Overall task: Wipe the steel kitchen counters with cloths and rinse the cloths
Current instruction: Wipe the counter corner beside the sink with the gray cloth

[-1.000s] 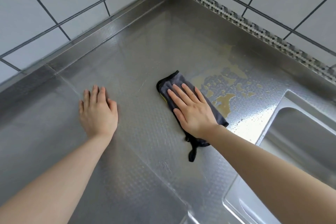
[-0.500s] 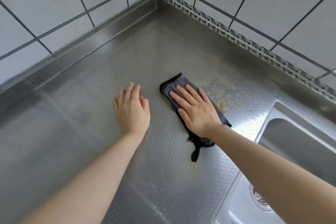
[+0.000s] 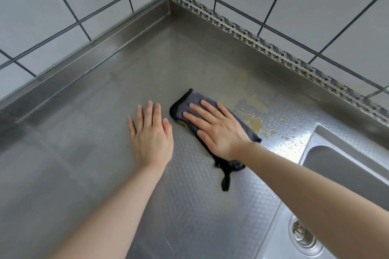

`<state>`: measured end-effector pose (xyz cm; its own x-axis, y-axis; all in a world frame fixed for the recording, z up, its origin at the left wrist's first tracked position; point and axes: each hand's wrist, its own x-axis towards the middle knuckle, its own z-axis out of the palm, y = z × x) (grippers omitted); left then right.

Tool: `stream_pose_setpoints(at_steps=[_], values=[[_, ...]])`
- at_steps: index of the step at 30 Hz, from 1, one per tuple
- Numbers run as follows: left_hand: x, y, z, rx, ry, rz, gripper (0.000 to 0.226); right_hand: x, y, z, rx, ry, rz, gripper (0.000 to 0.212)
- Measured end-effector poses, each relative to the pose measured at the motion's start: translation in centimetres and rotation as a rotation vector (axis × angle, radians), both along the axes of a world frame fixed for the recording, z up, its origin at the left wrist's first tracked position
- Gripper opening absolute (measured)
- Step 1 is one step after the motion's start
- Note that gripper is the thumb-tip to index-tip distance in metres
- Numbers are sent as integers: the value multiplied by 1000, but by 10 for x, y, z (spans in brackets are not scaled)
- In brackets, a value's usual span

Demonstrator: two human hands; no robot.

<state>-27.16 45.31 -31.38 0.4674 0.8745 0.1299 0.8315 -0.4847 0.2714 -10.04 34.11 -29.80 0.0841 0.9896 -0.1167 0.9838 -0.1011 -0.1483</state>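
head view: right hand [image 3: 219, 130] presses flat on cloth [image 3: 185, 104] on counter [image 3: 88, 153]; left hand [image 3: 150, 134] flat, bare beside it. best to sweep firmly right through the spill [image 3: 255, 122], overlapping strokes.

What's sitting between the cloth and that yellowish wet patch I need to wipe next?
Nothing visible. The right hand presses the grey cloth flat on the steel counter, and the yellowish spill begins just past the cloth's far edge, toward the sink.

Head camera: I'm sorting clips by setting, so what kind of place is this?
Most likely a kitchen: an embossed steel counter, a steel sink with a drain strainer, and white tiled walls meeting in a corner.
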Motion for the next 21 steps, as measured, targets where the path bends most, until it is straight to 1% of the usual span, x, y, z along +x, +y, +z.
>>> stream_pose_setpoints(at_steps=[2,4,6,7,8,11,13,14,17,21], values=[[1,0,-1,-1,16,-7,54,19,18,-2,10,-3,-105,53],[2,0,0,-4,27,-3,55,30,31,-4,22,-7,-276,54],[3,0,0,-4,44,-5,56,25,36,-6,40,2,-442,55],[4,-1,0,-3,53,-7,56,16,34,-6,55,3,-468,56],[4,0,0,-4,61,-7,56,6,30,-7,71,1,-438,57],[4,0,1,-7,81,-3,57,-13,18,-6,62,25,-192,55],[4,0,1,-4,93,-4,57,-1,27,-5,47,39,-90,53],[4,0,1,-2,97,-9,57,8,36,-6,45,31,-76,53],[3,0,0,8,92,-9,57,40,69,-8,76,3,-168,54],[3,1,-2,17,97,-4,58,77,98,-14,111,13,-478,59]])
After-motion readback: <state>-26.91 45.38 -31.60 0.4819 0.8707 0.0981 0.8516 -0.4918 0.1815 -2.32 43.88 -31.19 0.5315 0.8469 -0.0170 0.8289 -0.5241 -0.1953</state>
